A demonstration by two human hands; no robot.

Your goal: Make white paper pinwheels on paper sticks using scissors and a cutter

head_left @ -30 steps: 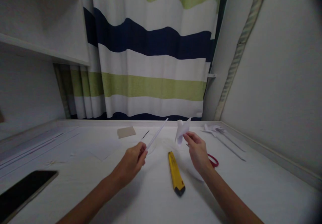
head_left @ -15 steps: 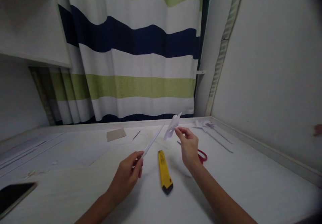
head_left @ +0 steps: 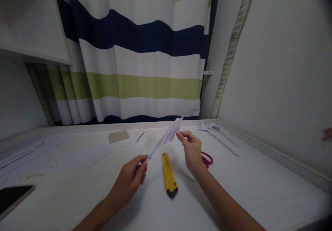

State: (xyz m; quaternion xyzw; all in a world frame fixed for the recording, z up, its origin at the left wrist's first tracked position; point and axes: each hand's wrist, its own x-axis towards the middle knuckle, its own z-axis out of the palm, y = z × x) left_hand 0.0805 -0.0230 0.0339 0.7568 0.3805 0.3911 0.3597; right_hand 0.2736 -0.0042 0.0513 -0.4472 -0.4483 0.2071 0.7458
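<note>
My left hand (head_left: 133, 174) is closed around the lower end of a thin white paper stick (head_left: 157, 144), which slants up to the right. A folded white paper pinwheel (head_left: 171, 132) is pinched between the thumb and fingers of my right hand (head_left: 191, 150). The stick's upper end overlaps the pinwheel; whether the two touch I cannot tell. Below and between my hands lies a yellow utility knife (head_left: 169, 177) with a black end. Red-handled scissors (head_left: 207, 158) lie partly hidden behind my right hand.
Paper pinwheels on sticks (head_left: 220, 135) lie at the back right. Toward the back left are a brown cardboard piece (head_left: 118, 136), a thin dark rod (head_left: 140, 137) and a white paper sheet (head_left: 90, 156). A phone (head_left: 15, 198) rests at the left edge. A curtain (head_left: 145, 85) hangs behind the table.
My right hand has brought the pinwheel left and slightly closer, so that it now meets the stick's upper end in view. My left hand has barely moved. The camera view has shifted slightly.
</note>
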